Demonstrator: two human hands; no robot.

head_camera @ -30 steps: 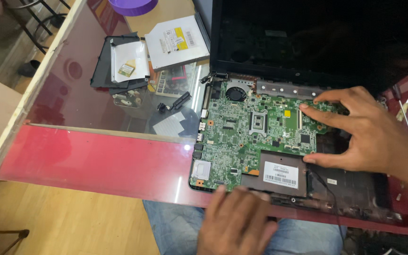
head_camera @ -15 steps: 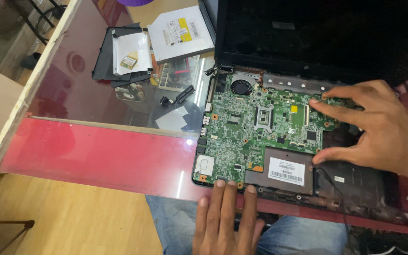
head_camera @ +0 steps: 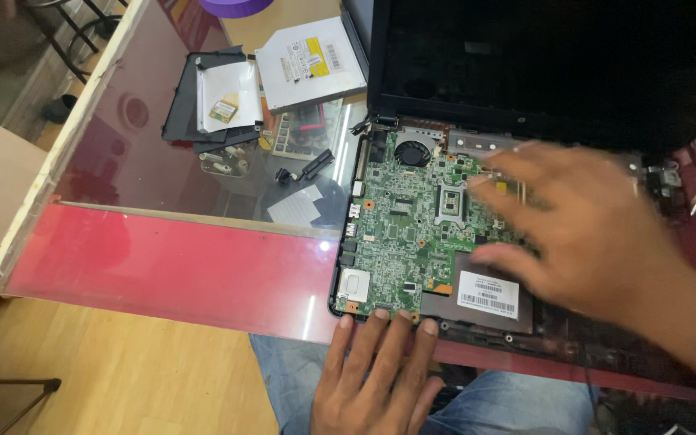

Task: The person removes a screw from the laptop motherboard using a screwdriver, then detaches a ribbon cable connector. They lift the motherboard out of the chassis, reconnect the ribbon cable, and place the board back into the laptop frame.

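The green laptop motherboard (head_camera: 412, 234) lies in its opened case on the glass worktop (head_camera: 163, 169). The left hand (head_camera: 376, 379) presses flat-fingered on its near edge; the blurred right hand (head_camera: 598, 234) hovers above it, fingers spread.

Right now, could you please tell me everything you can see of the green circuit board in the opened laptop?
The green circuit board lies flat and exposed in the dark laptop base, below the black screen. It carries a round black fan, a square silver socket, small chips and a dark labelled plate. The left hand presses fingertips on its near edge; the blurred right hand hovers over its right side.
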